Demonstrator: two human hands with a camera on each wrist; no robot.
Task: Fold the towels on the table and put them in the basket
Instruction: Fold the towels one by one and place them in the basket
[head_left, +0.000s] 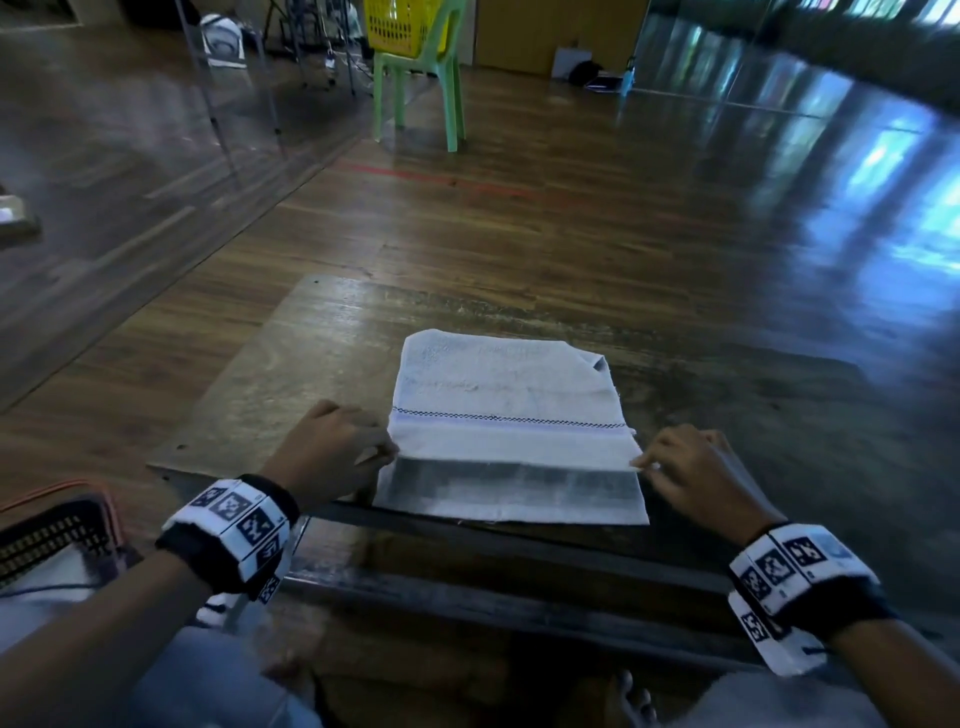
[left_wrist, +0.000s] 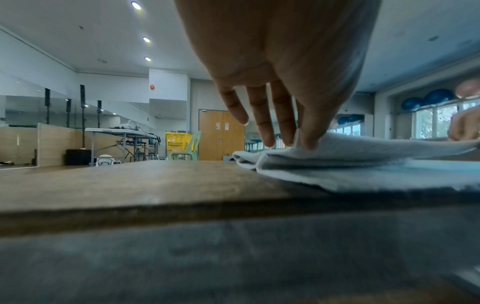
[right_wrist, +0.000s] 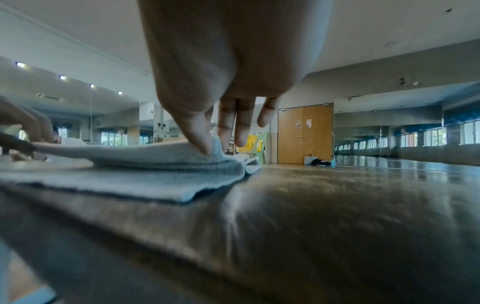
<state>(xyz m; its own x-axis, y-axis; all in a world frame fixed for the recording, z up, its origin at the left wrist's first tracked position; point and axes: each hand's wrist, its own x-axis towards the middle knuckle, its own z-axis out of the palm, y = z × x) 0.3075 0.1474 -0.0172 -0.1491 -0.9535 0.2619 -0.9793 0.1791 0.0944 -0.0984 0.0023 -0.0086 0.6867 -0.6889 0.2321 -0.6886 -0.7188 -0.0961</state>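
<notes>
A white towel (head_left: 506, 400) with a thin dark checked stripe lies folded on the wooden table (head_left: 291, 374), its lower layer reaching the near edge. My left hand (head_left: 382, 457) pinches the left corner of the upper layer (left_wrist: 301, 144), lifted slightly off the layer beneath. My right hand (head_left: 644, 464) pinches the right corner of that same layer (right_wrist: 211, 149). The towel's far right corner is turned over. A dark mesh basket (head_left: 52, 535) with an orange rim sits low at my left, partly out of view.
A green plastic chair (head_left: 421, 88) carrying a yellow basket (head_left: 397, 26) stands on the wooden floor beyond the table. Folding tables and gear (left_wrist: 122, 142) line the far left wall. The table's near edge (head_left: 519, 540) is close to my wrists.
</notes>
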